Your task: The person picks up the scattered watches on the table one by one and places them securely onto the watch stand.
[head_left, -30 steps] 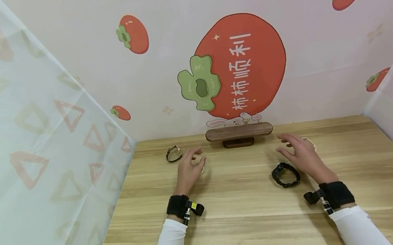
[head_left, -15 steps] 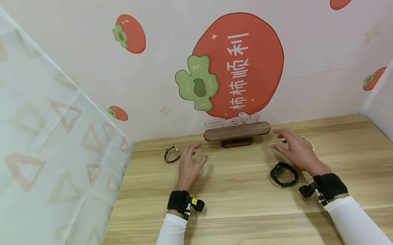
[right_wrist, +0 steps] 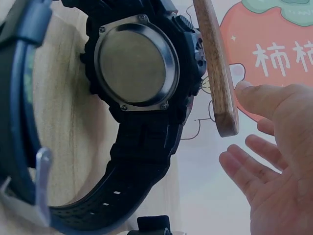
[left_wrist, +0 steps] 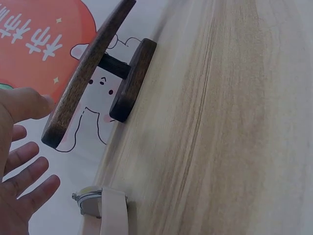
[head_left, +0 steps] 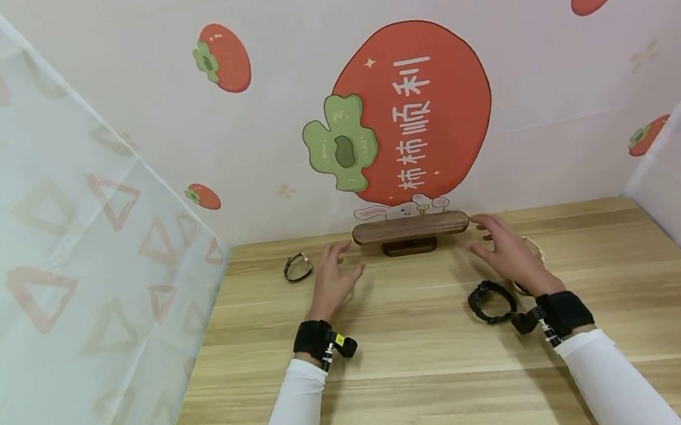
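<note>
A dark brown wooden T-shaped stand (head_left: 410,228) stands by the back wall. My left hand (head_left: 332,285) is at its left end, fingers spread and holding nothing; in the left wrist view the thumb (left_wrist: 29,104) overlaps the bar's edge. At the right end is my right hand (head_left: 509,254), likewise spread, its thumb (right_wrist: 264,98) right beside the bar in the right wrist view. A black sports watch (head_left: 480,297) lies on its side, strap closed in a loop, left of my right wrist. Its metal case back (right_wrist: 134,66) fills much of the right wrist view.
A thin dark-strapped watch (head_left: 299,279) lies left of my left hand. A pale-strapped watch (head_left: 536,248) is partly hidden behind my right hand. The left wrist view shows a pale-strapped watch (left_wrist: 115,210) below the stand. A printed wall (head_left: 282,142) closes off the back.
Both hands have moved forward and inward to the two ends of the stand. The stand and the watches have stayed in place; the view has shifted slightly.
</note>
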Action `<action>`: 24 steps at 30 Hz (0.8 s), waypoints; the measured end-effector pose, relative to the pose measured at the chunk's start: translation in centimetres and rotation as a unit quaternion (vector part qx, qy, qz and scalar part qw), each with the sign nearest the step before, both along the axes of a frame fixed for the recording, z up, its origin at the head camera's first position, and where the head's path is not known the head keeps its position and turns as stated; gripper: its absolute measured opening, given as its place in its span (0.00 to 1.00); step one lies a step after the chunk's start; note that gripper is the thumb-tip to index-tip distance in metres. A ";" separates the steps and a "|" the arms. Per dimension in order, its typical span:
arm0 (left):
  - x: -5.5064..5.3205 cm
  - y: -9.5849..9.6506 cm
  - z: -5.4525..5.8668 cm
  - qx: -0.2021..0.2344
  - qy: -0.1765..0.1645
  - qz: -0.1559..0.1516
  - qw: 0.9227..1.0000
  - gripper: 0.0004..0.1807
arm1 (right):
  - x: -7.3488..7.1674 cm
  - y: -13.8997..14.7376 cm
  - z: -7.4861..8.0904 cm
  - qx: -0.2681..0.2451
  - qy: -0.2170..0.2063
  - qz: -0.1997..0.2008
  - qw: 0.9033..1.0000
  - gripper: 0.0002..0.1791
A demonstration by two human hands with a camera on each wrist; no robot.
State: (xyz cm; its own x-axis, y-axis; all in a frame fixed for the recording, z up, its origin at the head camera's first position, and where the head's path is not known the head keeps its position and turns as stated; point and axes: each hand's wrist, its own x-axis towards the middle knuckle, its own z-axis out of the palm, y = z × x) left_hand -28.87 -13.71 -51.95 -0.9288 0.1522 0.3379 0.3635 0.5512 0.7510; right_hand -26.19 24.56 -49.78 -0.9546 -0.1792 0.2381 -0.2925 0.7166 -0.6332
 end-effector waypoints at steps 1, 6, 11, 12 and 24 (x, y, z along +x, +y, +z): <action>-0.1 0.0 0.0 -0.001 -0.003 0.001 1.000 0.31 | -0.2 0.0 0.0 0.000 0.004 0.002 1.000 0.35; -0.7 0.2 0.2 -0.010 -0.010 0.000 1.000 0.32 | -0.8 -0.2 -0.2 -0.004 0.023 0.014 1.000 0.36; -1.2 0.6 0.7 -0.014 -0.010 -0.004 1.000 0.36 | -1.2 -0.4 -0.2 -0.005 0.021 0.016 1.000 0.37; -1.3 0.7 0.7 -0.017 -0.009 -0.002 1.000 0.36 | -1.3 -0.5 -0.2 -0.006 0.020 0.017 1.000 0.37; -2.5 2.4 0.8 0.001 -0.031 0.001 1.000 0.38 | -2.2 -0.9 -1.0 -0.023 0.025 0.013 0.999 0.41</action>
State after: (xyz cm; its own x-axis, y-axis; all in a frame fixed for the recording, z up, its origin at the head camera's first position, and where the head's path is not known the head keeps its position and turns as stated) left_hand -31.37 -11.30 -51.17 -0.9481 0.1498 0.2805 0.3157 0.5502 0.7731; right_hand -28.38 23.65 -50.74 -0.9362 -0.1922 0.2943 -0.3435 0.6786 -0.6492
